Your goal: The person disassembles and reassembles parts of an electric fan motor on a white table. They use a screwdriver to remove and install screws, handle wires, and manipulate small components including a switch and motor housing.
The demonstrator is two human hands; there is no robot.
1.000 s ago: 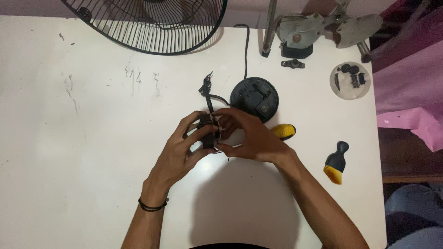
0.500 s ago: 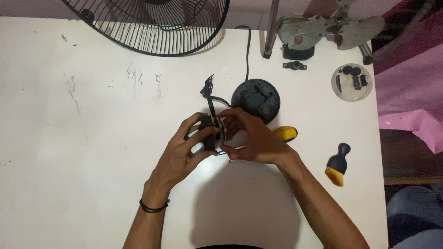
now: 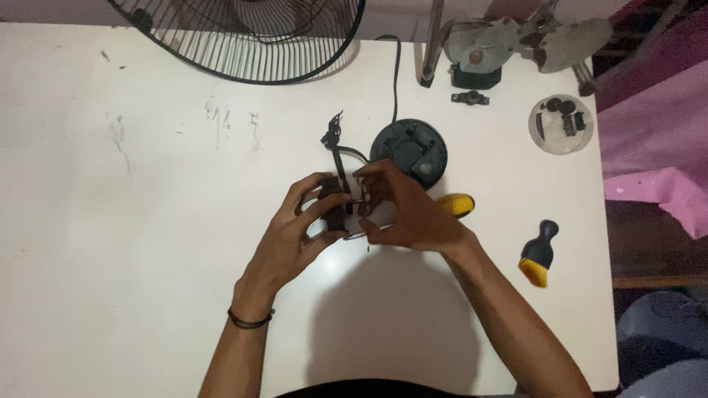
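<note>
Small dark part (image 3: pixel 338 203) between both hands mostly covered by fingers; shape, kind not readable. Left hand (image 3: pixel 299 236) and right hand (image 3: pixel 409 214) fingertips overlap part, exact grip points unclear. Yellow-handled tool (image 3: pixel 456 204) half hidden behind right hand, tip unseen. Fan guard (image 3: pixel 243 44) cut by top edge. Grey motor unit (image 3: pixel 487 46) cut at top, blades partly out of frame. Bits in round lid (image 3: pixel 561 124) too small to identify. Pink cloth (image 3: pixel 656 147) cut by right edge. Both forearms run off bottom edge.
</note>
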